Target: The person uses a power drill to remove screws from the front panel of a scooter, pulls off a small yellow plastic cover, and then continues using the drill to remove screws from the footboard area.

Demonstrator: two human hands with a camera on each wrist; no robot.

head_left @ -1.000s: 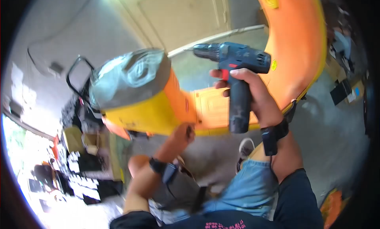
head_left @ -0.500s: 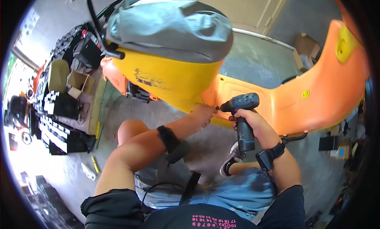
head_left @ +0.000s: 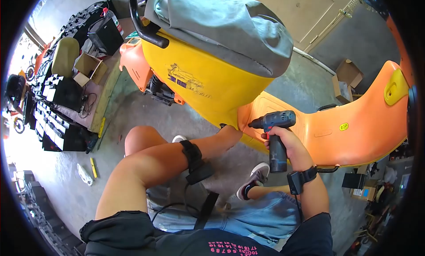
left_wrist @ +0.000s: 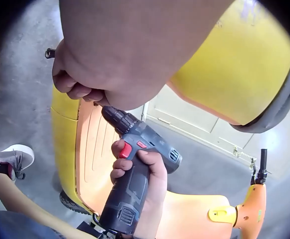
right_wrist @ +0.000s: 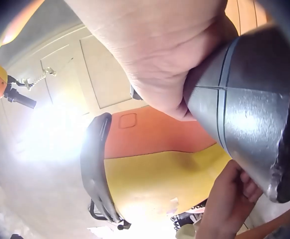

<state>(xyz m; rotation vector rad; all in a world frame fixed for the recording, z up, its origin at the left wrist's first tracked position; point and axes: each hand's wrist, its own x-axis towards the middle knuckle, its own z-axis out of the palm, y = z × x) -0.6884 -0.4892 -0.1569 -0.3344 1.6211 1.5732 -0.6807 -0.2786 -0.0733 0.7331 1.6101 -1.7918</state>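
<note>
My right hand [head_left: 287, 141] grips a dark cordless drill [head_left: 278, 118] by its handle, index finger at the red trigger in the left wrist view. The drill points left, its chuck [left_wrist: 119, 119] close beside my left hand [left_wrist: 85, 74]. That hand's fingers are curled at the lower edge of a scooter's yellow body [head_left: 199, 79], by the orange footboard [head_left: 259, 107]; whether they hold anything is hidden. A short dark cylinder [left_wrist: 49, 53] shows beside the left hand. In the right wrist view, the drill's dark base [right_wrist: 249, 109] partly covers the view.
A grey cover [head_left: 221, 25] lies over the seat. The orange front shield [head_left: 363, 123] rises at the right. At the left stands a low bench with an open cardboard box [head_left: 90, 67]; a yellow tool [head_left: 93, 167] lies on the floor. Another box [head_left: 347, 79] stands behind the scooter.
The head view has shifted, and the scooter now shows farther right. Since the earliest frame the drill has turned slightly and come down to the footboard beside my left hand; my right hand still grips it.
</note>
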